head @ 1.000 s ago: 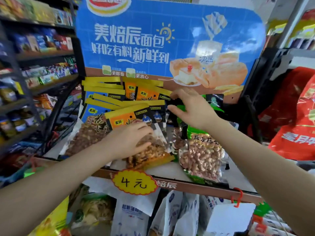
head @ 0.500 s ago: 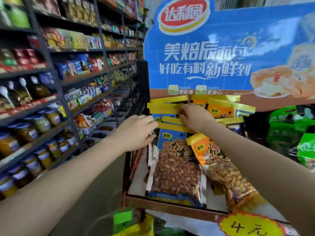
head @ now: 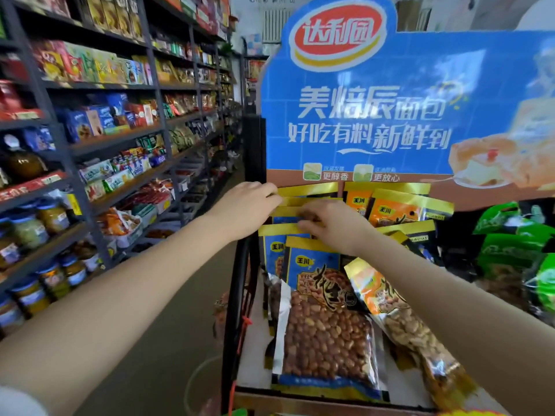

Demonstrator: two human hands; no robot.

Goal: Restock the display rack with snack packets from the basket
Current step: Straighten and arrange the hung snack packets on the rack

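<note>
Two bare hands reach into the display rack (head: 240, 295), whose blue header board (head: 375, 115) serves as the landmark for everything else. Just below the board's brown lower strip, the left hand (head: 244, 205) rests at the left end of a row of gold-topped snack packets (head: 309, 190), fingers curled over their upper edges; whether it actually grips one I cannot tell. A little lower and to the right, the right hand (head: 333, 226) lies palm down on the packet tops, its fingertips (head: 303, 225) pinching or pressing a gold edge, though the exact hold is hidden. Further beneath the board, a blue peanut packet (head: 324, 322) lies flat on the sloping shelf, nuts showing through its clear window, and an orange peanut packet (head: 399, 319) sits tilted just beside it, partly under the right forearm. More orange packets (head: 396, 208) stand directly under the board, right of the hands. Green bags (head: 510, 235) hang off to the board's lower right, and long grocery shelves (head: 105, 130) run away to its left.
</note>
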